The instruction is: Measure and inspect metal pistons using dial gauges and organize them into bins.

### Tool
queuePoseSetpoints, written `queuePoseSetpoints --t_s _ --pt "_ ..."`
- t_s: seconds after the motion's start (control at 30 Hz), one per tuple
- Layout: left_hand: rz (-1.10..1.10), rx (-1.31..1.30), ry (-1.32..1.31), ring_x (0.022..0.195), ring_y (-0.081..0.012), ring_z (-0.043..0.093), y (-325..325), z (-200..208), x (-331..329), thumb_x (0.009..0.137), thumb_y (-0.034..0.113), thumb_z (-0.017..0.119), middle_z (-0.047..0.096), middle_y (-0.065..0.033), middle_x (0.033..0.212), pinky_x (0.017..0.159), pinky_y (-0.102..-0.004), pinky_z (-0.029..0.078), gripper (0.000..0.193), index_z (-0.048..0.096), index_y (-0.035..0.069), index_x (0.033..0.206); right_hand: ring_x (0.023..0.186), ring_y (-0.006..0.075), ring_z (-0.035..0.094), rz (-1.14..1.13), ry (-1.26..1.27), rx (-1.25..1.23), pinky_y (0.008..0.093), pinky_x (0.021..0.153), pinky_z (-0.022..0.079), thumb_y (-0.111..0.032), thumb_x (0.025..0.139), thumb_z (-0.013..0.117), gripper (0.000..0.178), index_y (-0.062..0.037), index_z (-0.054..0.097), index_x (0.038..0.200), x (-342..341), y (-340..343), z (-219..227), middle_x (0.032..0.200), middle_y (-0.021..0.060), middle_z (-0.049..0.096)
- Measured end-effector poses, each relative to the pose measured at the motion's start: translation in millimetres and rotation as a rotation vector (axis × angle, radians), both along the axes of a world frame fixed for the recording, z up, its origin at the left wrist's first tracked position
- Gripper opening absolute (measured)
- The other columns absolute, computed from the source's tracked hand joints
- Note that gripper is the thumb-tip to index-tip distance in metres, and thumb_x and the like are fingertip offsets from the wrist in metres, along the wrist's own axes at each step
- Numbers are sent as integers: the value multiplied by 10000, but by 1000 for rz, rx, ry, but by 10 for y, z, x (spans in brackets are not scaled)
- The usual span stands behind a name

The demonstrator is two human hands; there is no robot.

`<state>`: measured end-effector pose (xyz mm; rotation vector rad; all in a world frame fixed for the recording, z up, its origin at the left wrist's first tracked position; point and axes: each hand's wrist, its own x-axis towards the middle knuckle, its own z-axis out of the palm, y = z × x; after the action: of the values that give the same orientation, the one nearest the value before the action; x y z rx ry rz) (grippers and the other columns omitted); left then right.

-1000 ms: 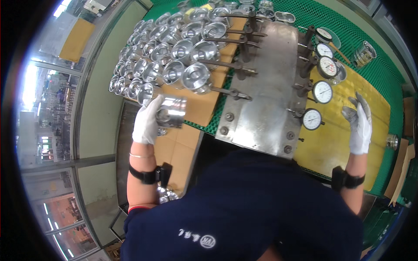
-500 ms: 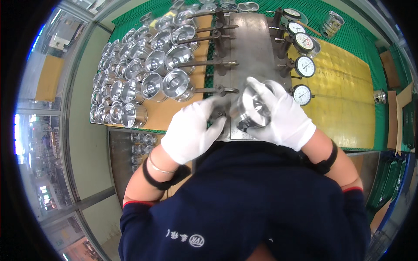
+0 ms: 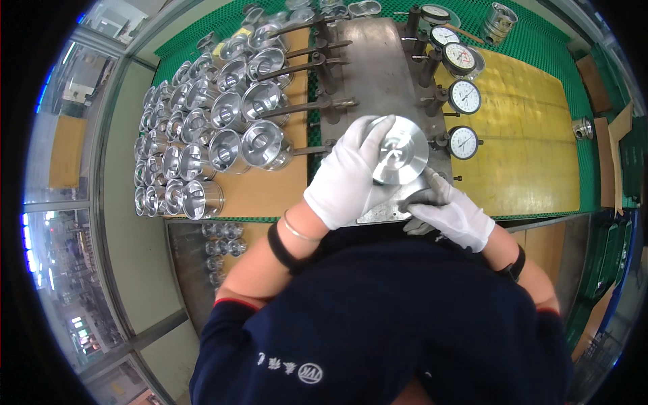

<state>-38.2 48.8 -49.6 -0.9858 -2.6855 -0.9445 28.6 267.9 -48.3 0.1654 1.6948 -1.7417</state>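
Observation:
Tilted over the near end of the steel fixture plate (image 3: 378, 61), a shiny piston (image 3: 403, 156) shows its round machined crown. My left hand (image 3: 347, 177), in a white glove, grips it from the left, with the fingers over its upper rim and part of the piston hidden behind the hand. Just below and right of the piston is my gloved right hand (image 3: 453, 214). Its thumb lies close to the piston's lower edge and its grey-stained fingers are bent but apart, with nothing seen between them. Whether that thumb touches the piston I cannot tell.
Rows of pistons (image 3: 196, 125) stand on brown board at the left. Dial gauges (image 3: 463, 143) on posts line the plate's right side, with clamp-like arms (image 3: 310, 106) along its left. A yellow sheet (image 3: 520, 135) covers the right side; single pistons (image 3: 499, 23) stand beyond it.
My left hand has moved right onto the piston, which has turned so its crown shows. My right hand has come off its side and dropped lower right. The view has shifted slightly.

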Motion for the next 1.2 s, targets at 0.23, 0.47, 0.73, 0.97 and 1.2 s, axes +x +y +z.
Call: queuePoseSetpoints --t_s 0.23,0.47,0.73,0.97,1.2 --pt "-75 169 -60 1208 -417 532 50 -56 -172 678 135 851 487 -203 1351 1014 -443 472 878 410 73 1435 885 264 706 -50 -91 -89 348 747 618 -130 964 623 925 -66 -57 1588 -67 -22 49 1260 238 580" --pt "-72 206 -25 1202 -415 540 56 -128 -208 663 101 856 503 -207 1344 1007 -444 473 906 397 73 1444 865 294 712 -57 -102 -110 376 715 631 -139 965 620 940 -105 -82 1590 -100 -16 11 1298 259 551" --pt "-55 208 -8 1200 -421 545 69 -122 -200 666 107 861 502 -216 1353 1000 -449 476 922 381 71 1453 844 293 714 -79 -142 -121 382 705 632 -134 956 626 962 -149 -93 1593 -119 -34 11 1262 240 575" --pt "-55 191 14 1178 -433 555 92 -73 -187 682 106 823 490 -222 1349 985 -450 498 860 396 57 1427 834 289 715 -61 -69 -68 391 708 634 -121 949 633 967 -156 -86 1595 -122 -16 7 1217 226 597" --pt "-118 399 -724 1144 -342 604 -61 253 11 821 145 665 596 -215 1199 969 -383 495 553 491 -35 1314 1221 273 591 -24 497 83 363 997 509 -86 925 623 752 17 206 1542 -103 177 37 1462 201 460"
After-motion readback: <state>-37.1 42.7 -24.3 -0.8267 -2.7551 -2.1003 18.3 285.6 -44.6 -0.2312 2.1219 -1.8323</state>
